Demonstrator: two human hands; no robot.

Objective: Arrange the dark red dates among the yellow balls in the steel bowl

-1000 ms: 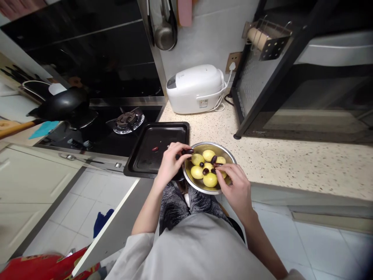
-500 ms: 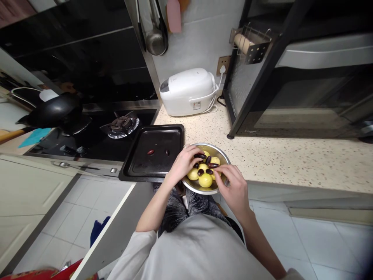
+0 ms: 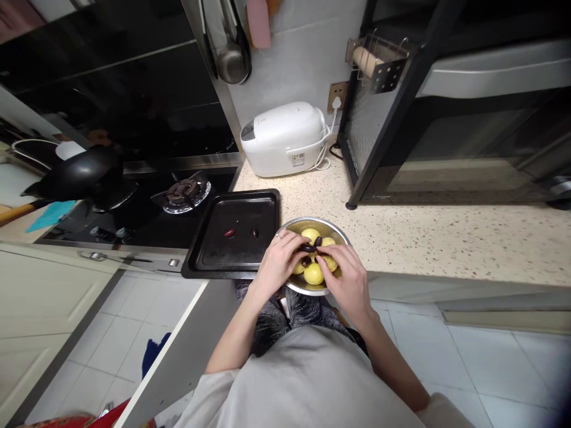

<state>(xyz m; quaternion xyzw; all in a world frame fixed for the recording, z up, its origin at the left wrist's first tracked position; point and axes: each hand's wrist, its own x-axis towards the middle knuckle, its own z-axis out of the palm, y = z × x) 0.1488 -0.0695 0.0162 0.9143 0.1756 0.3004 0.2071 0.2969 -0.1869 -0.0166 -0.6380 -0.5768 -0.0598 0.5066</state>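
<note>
Our L hand (image 3: 283, 258) has a grape (image 3: 306, 248) pinched, barely open, over the bowl (image 3: 333, 230); R hand (image 3: 348, 276) half-curled beside it, can't tell if gripping. Loose pinch could prob drop it onto the yellow fruit (image 3: 313, 274) below.
</note>
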